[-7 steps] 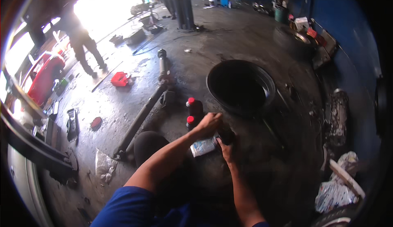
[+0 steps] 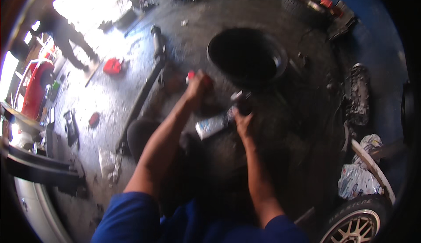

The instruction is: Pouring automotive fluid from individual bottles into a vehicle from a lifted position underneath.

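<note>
- One dark object (image 2: 245,108) — the right hand (image 2: 244,122) has its fingers clamped around it, near the black tub (image 2: 247,52).
- The left hand (image 2: 198,88) is just beside a red cap (image 2: 190,76) — blurred, its fingers' state cannot be told.

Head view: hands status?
Left hand by red bottle cap, grip blurred. Right hand holds dark object, kind unclear. Black tub beyond both hands.

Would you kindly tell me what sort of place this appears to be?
It looks like a vehicle repair workshop: a spoked wheel shows at lower right, and what seems to be a drive shaft lies on the floor.
</note>
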`<state>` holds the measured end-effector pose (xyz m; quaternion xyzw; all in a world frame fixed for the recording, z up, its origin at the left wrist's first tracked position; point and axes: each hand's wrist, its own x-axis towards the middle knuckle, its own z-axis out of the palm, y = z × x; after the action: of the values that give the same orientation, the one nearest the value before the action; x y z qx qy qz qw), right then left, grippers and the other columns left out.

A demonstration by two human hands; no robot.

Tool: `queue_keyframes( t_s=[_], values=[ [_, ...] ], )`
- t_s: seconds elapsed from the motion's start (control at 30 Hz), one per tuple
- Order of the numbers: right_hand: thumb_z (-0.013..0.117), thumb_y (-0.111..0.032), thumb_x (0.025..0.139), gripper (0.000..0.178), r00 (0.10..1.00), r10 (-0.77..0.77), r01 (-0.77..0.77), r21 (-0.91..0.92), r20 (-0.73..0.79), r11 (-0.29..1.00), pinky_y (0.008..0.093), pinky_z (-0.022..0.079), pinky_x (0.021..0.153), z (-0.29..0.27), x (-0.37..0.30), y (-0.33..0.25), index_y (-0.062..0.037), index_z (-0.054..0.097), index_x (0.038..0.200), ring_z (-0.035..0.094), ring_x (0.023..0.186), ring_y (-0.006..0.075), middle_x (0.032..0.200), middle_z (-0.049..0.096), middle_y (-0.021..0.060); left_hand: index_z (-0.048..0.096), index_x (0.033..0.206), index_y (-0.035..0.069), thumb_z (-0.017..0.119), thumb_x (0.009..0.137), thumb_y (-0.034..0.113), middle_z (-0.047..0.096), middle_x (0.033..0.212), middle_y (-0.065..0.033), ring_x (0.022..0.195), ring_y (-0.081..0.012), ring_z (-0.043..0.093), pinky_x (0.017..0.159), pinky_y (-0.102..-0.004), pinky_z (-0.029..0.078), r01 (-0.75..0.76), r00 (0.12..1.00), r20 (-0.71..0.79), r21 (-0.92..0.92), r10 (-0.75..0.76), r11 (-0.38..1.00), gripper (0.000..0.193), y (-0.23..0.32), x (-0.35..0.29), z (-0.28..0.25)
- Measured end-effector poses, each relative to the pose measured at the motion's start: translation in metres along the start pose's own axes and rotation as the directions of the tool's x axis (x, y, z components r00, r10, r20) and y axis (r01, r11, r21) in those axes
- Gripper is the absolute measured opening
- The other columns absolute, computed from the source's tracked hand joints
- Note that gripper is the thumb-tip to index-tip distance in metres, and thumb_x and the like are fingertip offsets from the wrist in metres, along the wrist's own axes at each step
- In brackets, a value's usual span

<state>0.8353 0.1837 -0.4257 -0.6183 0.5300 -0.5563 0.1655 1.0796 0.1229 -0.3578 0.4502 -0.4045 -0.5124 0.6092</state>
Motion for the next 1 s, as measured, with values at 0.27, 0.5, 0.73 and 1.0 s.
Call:
queue_keyframes(
  t_s=[0.27,0.5,0.73,1.0],
  values=[
    [0.088,-0.038,0.078,0.074,0.904,0.427,-0.421,-0.235,-0.029,0.876,0.0518,0.05,0.095,0.021,0.002,0.107,0.0006,0.052,0.128,0.063,0.108,0.0417,0.117,0.062,0.0228,0.06,0.121,0.009,0.065,0.1,0.046,0.06,0.097,-0.0067,0.077,-0.0169,0.058,0.063,-0.0369,0.05,0.178,0.905,-0.406,0.082,-0.13,0.981,0.043,0.021,-0.004,-0.129],
    [0.085,-0.024,0.077,0.07,0.888,0.457,-0.452,-0.286,-0.051,0.845,0.0516,0.047,0.1,-0.006,-0.053,0.165,0.001,0.046,0.13,0.059,0.115,0.043,0.12,0.059,0.0246,0.062,0.126,0.016,0.068,0.097,0.035,0.068,0.115,-0.0094,0.097,-0.0305,0.071,0.08,-0.0455,0.063,0.537,0.438,-0.577,-0.448,-0.69,0.715,0.036,-0.152,-0.04,-0.17],
    [0.084,-0.022,0.079,0.086,0.853,0.497,-0.469,-0.185,0.158,0.863,0.0505,0.043,0.111,0.033,-0.032,0.127,0.0026,0.037,0.146,0.052,0.131,0.0439,0.14,0.051,0.0281,0.054,0.13,0.013,0.074,0.089,0.044,0.062,0.125,-0.0149,0.112,-0.0307,0.064,0.094,-0.0408,0.055,0.562,0.75,-0.595,0.343,-0.289,0.753,0.055,-0.178,-0.028,-0.315],
    [0.078,-0.035,0.09,0.074,0.966,0.217,-0.202,-0.115,0.139,0.973,0.0488,0.044,0.11,0.001,-0.007,0.128,-0.0034,0.044,0.147,0.054,0.129,0.0441,0.139,0.054,0.0286,0.019,0.163,0.012,0.072,0.089,0.028,0.034,0.154,-0.0391,0.135,-0.0495,0.051,0.109,-0.0493,0.048,0.677,0.588,-0.807,0.462,-0.045,0.572,0.093,-0.087,-0.003,-0.144]
  ],
)
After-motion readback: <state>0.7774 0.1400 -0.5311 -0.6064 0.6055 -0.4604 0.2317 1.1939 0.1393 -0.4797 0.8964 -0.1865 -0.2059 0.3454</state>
